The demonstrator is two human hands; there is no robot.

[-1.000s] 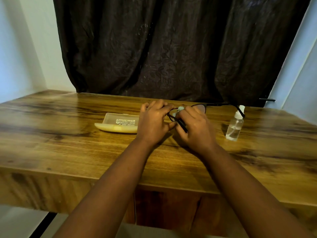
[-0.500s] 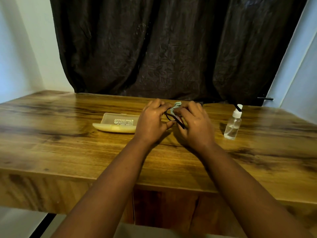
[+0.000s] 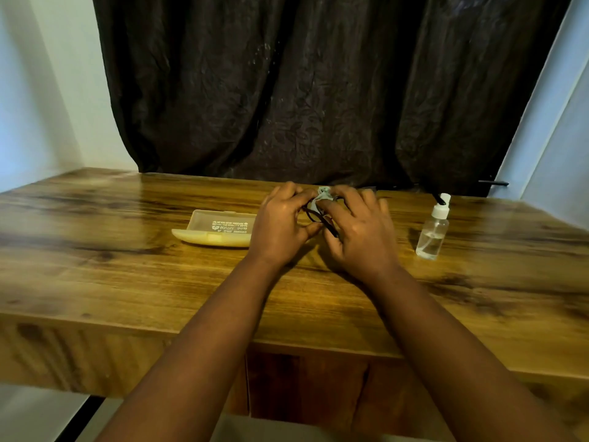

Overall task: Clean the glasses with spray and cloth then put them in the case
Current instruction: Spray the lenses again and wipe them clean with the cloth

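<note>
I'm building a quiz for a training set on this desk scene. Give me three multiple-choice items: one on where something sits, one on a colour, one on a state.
1. Where does the spray bottle stand?
A. Right of both hands
B. Left of the case
C. Inside the case

2. What colour is the glasses frame?
A. White
B. Black
C. Red

3. What state is the case in?
A. Shut, with the glasses inside
B. Open, with the glasses inside
C. On the table, without the glasses

Answers: 1 A, it stands upright beyond the right hand. 2 B, a dark rim shows between the hands. 3 C, the left hand and right hand hold the glasses with the cloth.
</note>
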